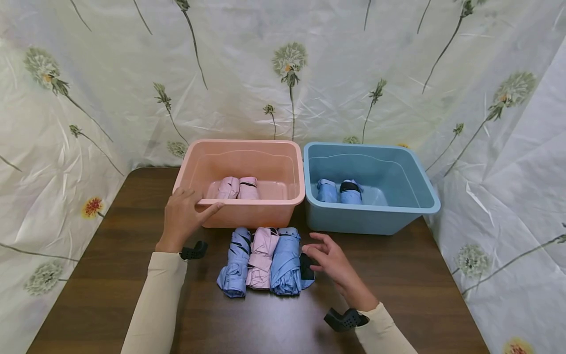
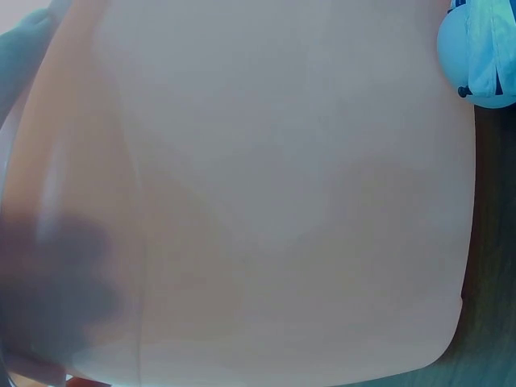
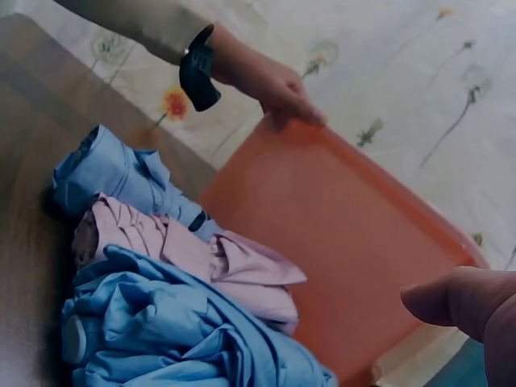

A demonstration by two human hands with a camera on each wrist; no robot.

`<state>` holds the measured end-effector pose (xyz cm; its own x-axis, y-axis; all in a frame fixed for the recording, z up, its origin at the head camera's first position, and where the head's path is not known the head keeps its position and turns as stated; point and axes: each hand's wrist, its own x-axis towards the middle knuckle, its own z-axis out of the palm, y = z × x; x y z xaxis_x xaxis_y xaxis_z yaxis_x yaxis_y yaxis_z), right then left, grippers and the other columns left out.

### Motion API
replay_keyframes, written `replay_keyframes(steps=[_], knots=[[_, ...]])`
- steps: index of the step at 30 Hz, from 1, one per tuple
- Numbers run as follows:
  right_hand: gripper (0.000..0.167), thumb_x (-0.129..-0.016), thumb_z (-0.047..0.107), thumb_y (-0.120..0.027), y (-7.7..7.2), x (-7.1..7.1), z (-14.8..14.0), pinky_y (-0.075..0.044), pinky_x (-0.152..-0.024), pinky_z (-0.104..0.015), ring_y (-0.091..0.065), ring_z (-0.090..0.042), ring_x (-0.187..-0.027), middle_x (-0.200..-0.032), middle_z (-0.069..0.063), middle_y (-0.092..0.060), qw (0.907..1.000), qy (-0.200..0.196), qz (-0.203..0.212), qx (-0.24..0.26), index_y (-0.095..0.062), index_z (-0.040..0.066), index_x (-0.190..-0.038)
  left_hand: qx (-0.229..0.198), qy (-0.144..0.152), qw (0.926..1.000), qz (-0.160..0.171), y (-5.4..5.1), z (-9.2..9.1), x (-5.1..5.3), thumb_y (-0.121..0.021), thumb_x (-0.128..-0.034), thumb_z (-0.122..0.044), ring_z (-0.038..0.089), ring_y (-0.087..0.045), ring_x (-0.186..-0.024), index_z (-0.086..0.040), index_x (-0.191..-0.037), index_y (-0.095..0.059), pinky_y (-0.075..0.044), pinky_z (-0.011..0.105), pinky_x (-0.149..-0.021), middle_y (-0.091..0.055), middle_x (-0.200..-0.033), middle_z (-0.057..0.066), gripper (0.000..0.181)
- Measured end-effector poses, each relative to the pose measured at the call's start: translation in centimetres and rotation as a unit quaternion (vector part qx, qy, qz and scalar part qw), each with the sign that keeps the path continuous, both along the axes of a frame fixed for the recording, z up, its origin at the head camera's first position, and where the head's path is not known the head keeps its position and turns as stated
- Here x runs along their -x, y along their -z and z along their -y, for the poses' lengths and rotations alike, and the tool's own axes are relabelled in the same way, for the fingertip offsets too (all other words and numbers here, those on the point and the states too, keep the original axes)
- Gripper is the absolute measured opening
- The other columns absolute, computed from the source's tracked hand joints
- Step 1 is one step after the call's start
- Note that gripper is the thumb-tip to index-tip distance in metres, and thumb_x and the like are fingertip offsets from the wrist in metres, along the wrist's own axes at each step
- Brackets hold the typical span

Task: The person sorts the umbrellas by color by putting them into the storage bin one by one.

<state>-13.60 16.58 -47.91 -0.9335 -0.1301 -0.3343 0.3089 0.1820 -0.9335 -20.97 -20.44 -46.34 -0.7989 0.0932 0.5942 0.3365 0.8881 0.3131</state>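
The left hand grips the pink bin at its 8 o'clock corner. The right hand — fingers bent and apart — is at 3 o'clock of the row of bundles; contact is unclear. The pink bin lies at 11 o'clock of that row, the blue bin at 2 — two bundles in each.

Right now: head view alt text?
Left hand grips a pink bin; right hand is beside blue and pink fabric rolls lined up on a dark table. Two pink rolls lie in the pink bin, two blue rolls in a blue bin.
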Motion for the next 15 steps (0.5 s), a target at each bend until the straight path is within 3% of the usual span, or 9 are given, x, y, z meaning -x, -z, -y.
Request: replay_keyframes(steps=[7, 15], knots=[[0.061, -0.09, 0.037, -0.066, 1.5, 0.1, -0.3, -0.041, -0.096, -0.058, -0.049, -0.038, -0.121, -0.136, -0.02, -0.049, 0.9988, 0.014, 0.03, -0.036, -0.042, 0.013, -0.14, -0.001, 0.001, 1.0, 0.004, -0.1, -0.1, 0.0, -0.072, -0.075, -0.057, 0.024, -0.041, -0.067, -0.006, -0.065, -0.055, -0.034, 0.042, -0.063, -0.045, -0.061, 0.005, 0.054], [0.07, -0.088, 0.04, -0.068, 2.5, 0.0, 0.3, -0.046, -0.09, -0.056, -0.048, -0.039, -0.119, -0.138, -0.022, -0.045, 0.9977, 0.018, 0.057, -0.033, -0.038, 0.011, -0.143, 0.0, 0.0, 1.0, 0.006, -0.1, 0.0, 0.0, -0.073, -0.0744, -0.056, 0.024, -0.041, -0.066, -0.007, -0.065, -0.054, -0.033, 0.041, -0.062, -0.043, -0.061, 0.004, 0.053]])
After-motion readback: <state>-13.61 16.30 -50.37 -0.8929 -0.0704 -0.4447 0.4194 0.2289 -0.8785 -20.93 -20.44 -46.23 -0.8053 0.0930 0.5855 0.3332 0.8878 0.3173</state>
